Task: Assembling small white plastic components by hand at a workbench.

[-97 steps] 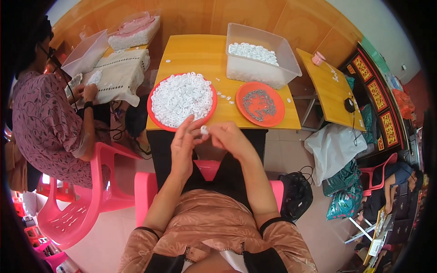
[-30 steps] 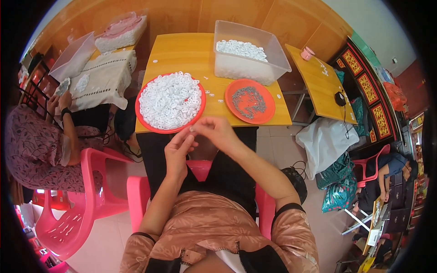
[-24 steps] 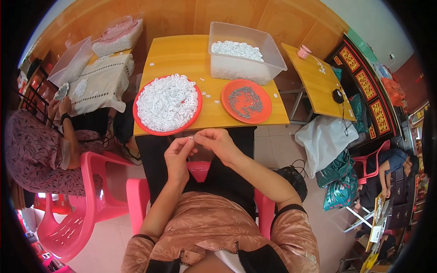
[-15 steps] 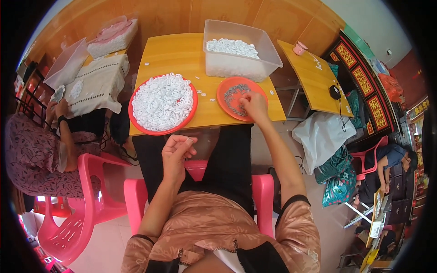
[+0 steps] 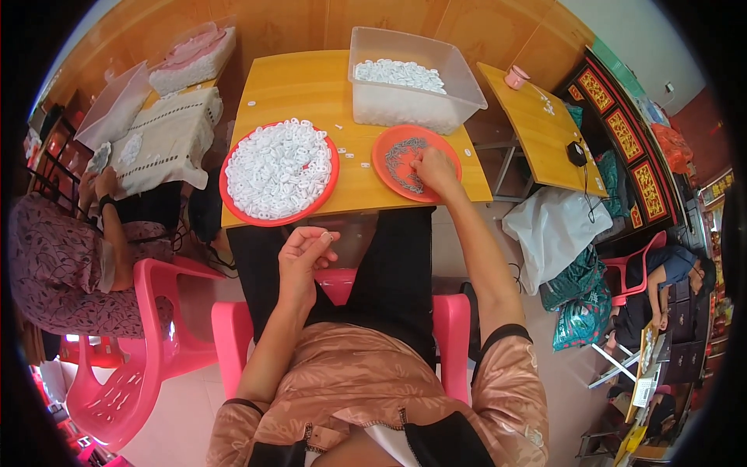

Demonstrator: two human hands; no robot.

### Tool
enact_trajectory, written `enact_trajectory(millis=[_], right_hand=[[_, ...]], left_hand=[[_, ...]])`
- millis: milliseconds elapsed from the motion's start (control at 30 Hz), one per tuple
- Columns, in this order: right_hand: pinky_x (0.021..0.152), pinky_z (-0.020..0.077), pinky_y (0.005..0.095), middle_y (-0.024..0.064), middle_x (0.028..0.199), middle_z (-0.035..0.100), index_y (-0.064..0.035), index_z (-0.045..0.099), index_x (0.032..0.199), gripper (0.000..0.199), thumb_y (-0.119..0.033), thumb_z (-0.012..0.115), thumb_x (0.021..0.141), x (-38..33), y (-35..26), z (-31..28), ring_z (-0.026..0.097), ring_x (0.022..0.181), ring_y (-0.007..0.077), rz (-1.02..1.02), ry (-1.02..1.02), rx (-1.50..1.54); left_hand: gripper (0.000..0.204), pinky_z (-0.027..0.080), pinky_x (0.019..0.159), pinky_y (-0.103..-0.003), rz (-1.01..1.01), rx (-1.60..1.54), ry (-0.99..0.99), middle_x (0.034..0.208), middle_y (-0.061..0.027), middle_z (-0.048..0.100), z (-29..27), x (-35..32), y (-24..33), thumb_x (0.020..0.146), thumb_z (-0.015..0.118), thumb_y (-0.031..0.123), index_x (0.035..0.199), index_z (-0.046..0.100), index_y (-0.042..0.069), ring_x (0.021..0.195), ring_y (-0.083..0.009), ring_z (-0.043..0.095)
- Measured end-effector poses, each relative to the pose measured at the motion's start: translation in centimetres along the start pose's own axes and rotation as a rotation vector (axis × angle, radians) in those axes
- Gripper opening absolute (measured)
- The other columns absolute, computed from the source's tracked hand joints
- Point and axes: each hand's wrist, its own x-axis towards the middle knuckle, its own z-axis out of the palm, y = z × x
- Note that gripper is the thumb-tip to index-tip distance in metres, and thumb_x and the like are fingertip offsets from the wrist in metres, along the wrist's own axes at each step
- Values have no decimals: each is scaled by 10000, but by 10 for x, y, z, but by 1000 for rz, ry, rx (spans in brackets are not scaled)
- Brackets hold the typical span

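Observation:
My left hand (image 5: 305, 257) is above my lap, just in front of the table edge. Its thumb and forefinger pinch a small white plastic piece (image 5: 330, 236), mostly covered by the fingers. My right hand (image 5: 436, 169) reaches into an orange plate (image 5: 453, 148) on the table, its fingertips drawn together among small grey metal parts (image 5: 395, 159). Whether a part is between those fingertips is hidden. Left of that plate, a round red tray (image 5: 336, 175) is heaped with small white plastic pieces (image 5: 276, 171), each with holes.
Behind the orange plate a clear plastic bin (image 5: 412, 109) holds more white pieces. Several loose pieces lie on the yellow table (image 5: 299, 78). A side table (image 5: 529, 117) with a pink cup (image 5: 515, 76) stands at right, above bags (image 5: 556, 233). Another person's hands (image 5: 99, 185) are at left.
The view has shifted slightly. My right hand stays at the orange plate, its fingers moving among the metal parts. My left hand keeps its pinch in nearly the same place.

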Motion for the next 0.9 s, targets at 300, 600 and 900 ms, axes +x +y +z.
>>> enact_trajectory(millis=[300,600,900], right_hand=[[560,464,279,107,697,630,10,612,775,108,-92,643,759,-61,-70,-26,590,617,164,-229,-78,585],[590,448,201,26,773,648,7,667,890,106,11,637,789,-154,-133,-36,572,647,75,-541,-83,941],[678,499,220,79,855,670,-3,624,1015,243,26,637,774,-166,-137,-39,642,765,121,-410,-100,967]], left_hand=[[144,397,559,-160,-6,-14,61,869,-51,667,0,-5,8,816,653,100,948,625,47,661,-64,588],[191,457,638,-179,-4,-56,-12,868,-44,660,6,-11,15,822,643,69,1004,639,13,713,-82,607],[188,459,650,-192,31,4,-5,864,-51,657,4,-13,11,829,632,64,1006,640,2,721,-89,609]])
